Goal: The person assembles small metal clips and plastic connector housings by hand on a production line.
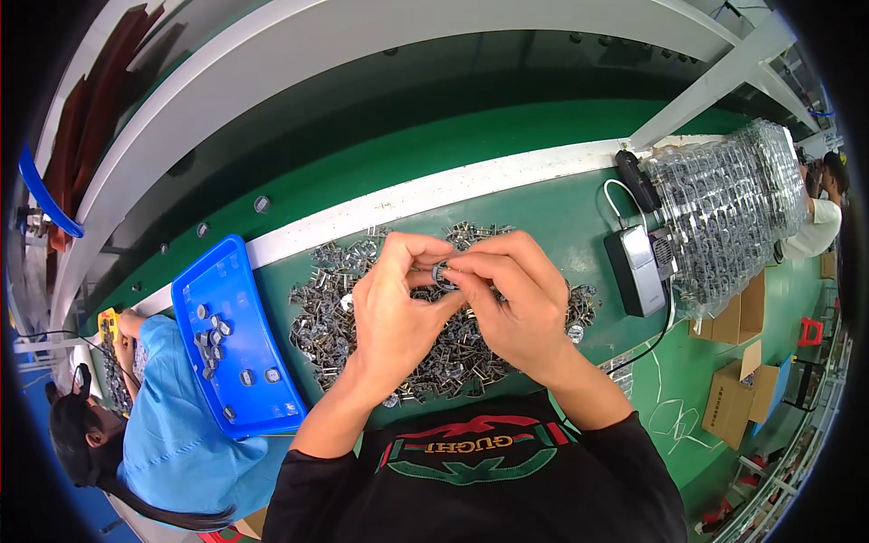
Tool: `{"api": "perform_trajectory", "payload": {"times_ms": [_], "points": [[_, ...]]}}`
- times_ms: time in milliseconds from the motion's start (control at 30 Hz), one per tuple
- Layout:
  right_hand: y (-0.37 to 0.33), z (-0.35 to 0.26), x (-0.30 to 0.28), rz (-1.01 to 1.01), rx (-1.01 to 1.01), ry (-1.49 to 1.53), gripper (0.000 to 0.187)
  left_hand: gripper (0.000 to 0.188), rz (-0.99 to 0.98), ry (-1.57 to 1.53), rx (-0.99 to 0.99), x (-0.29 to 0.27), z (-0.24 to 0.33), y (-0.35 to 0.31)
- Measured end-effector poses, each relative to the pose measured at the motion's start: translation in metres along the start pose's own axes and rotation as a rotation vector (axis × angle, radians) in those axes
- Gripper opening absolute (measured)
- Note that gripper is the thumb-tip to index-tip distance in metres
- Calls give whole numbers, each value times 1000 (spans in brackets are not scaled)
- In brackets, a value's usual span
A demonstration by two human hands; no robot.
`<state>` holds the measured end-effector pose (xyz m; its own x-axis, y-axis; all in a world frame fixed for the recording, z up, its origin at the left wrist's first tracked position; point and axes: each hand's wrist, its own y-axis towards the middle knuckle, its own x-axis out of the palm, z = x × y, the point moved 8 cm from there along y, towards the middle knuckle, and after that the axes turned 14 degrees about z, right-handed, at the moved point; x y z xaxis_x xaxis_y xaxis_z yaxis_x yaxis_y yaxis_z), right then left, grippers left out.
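"Small round grey part (pixel 442 275), then: where is it?"

"Up between the two bare hands, over the heap. Take it as the clock's centre."

"Start at the far left."

"Just below nine o'clock stands a small yellow plastic tray (pixel 106 324), near the hand of a co-worker in a light-blue shirt (pixel 195 421), who sits at about eight."

"Next?"

"A large blue plastic tray with a raised rim (pixel 256 303), tilted in view, between eight and nine. Several grey-and-white round pieces (pixel 215 338) lie in it, some clustered, others apart. Beyond it, between nine and ten, a few loose round pieces (pixel 262 204) rest on a green surface."

"And the hands?"

"The left hand (pixel 396 294) comes first, its thumb and fingers pinching the grey part. Just right of it is the right hand (pixel 514 303), its fingertips closed on the same part. Exactly where each fingertip touches, I cannot tell."

"Under them?"

"A wide heap of shiny metal pieces with thin pins (pixel 444 357), spread around six o'clock on the green bench (pixel 579 217)."

"Further right?"

"At three, a black-and-silver box-shaped device (pixel 641 271) with a white cable; at two, a black rounded object (pixel 638 181). Between two and three, stacked clear plastic blister trays (pixel 729 208). Around four, an open brown cardboard box (pixel 731 403) on the green floor (pixel 674 376)."
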<state>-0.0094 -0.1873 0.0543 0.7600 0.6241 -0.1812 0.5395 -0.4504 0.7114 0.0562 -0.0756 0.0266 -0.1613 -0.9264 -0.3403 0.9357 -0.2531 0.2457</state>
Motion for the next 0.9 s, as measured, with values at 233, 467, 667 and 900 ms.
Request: {"api": "perform_trajectory", "payload": {"times_ms": [233, 467, 667, 900], "points": [[-7, 15, 1, 14, -15, -18, 21, 46, -200, -538, -346, 9, -14, 9], [-12, 39, -11, -222, 169, 93, 37, 28, -160, -442, -426, 11, -45, 38], [-31, 103, -113, -482, 283, -665, 31, 24, -28, 134, -261, 44, -134, 184], [-46, 99, -133, -592, 381, -677, 28, 32, 274, 474, 142, 42, -202, 341]]}}
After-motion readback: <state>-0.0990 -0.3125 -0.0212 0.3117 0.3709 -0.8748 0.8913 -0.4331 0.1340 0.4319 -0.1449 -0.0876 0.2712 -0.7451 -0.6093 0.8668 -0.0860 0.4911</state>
